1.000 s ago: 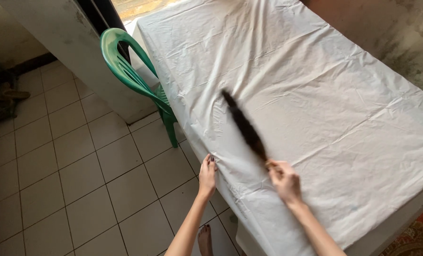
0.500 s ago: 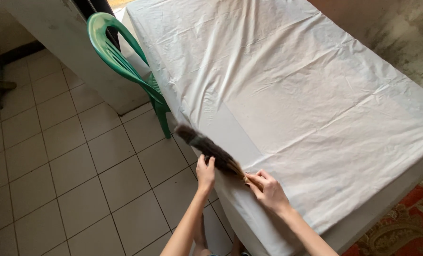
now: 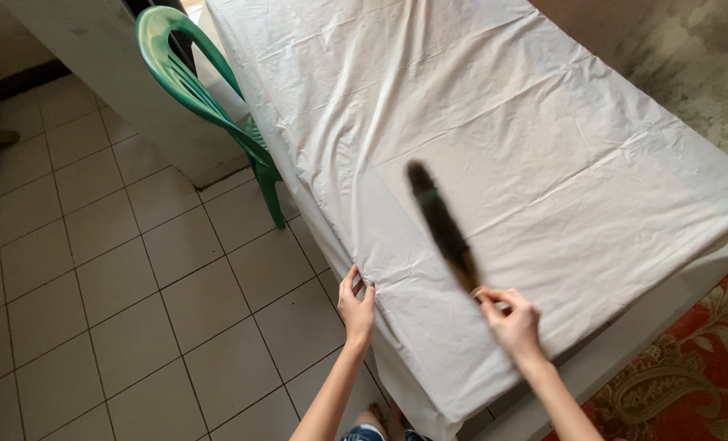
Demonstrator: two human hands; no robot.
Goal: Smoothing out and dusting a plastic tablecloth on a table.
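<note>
Swung back from the table's near-left edge, the dark feather duster now stands over the white sheet, its tip toward the middle of the table. The right hand is closed around its handle; the left hand pinches the sheet at the table's left edge. Light, overlapping strokes with the cloth held taut should work best. Motion blur smears the feathers, and the handle is hidden in the fist.

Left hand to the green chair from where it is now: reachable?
Probably not without stepping closer. The left hand grips the edge of the white sheet at the table's near corner, while the green chair stands far up that side. Bare floor tiles lie between; nothing blocks the way.
</note>
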